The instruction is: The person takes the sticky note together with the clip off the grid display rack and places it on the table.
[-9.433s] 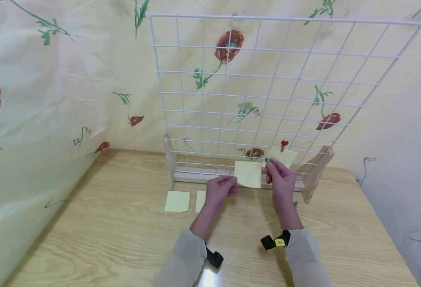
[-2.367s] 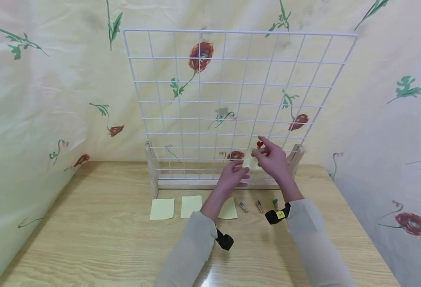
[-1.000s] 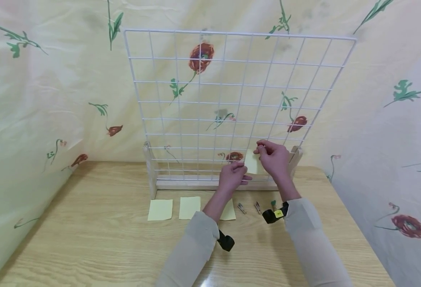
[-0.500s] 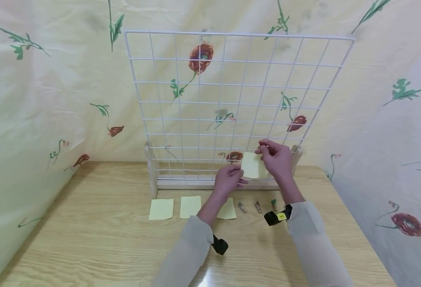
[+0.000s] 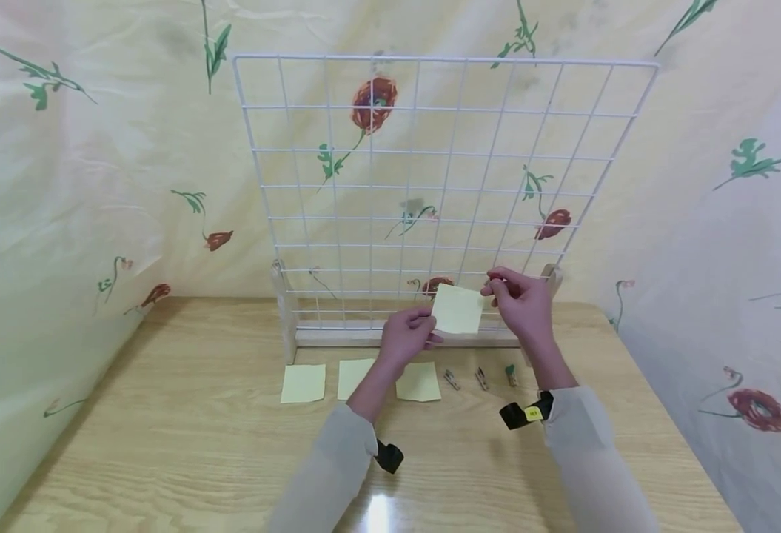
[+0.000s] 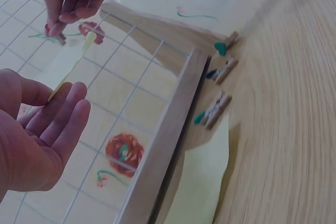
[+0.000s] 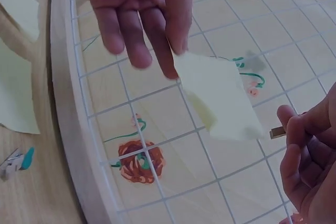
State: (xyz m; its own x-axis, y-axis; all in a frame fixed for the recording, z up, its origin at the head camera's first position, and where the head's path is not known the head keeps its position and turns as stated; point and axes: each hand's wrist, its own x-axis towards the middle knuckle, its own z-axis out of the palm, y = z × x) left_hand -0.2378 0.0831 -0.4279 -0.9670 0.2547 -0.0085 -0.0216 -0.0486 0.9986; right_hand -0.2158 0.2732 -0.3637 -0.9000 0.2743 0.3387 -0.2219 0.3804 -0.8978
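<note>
A yellow paper note point(image 5: 457, 309) hangs in the air just in front of the white wire grid point(image 5: 443, 185). My left hand point(image 5: 426, 329) pinches its lower left corner between thumb and fingers. My right hand point(image 5: 494, 289) pinches a small wooden clothespin with a red heart point(image 6: 55, 32), which is clipped on the note's upper right corner. In the right wrist view the note point(image 7: 218, 95) slants between the left hand's fingertips point(image 7: 160, 59) and the clothespin point(image 7: 278, 131). The note touches no wire.
The grid stands in a wooden base point(image 5: 397, 337) at the back of the wooden table point(image 5: 163, 444). Three yellow notes point(image 5: 303, 383) lie before the base, with three small clothespins point(image 5: 480, 378) to their right. Flowered cloth hangs behind and at both sides.
Within the last second the note with the red-heart clothespin has come away from the grid's lower right wires. It moved down and left, toward me, held by both hands.
</note>
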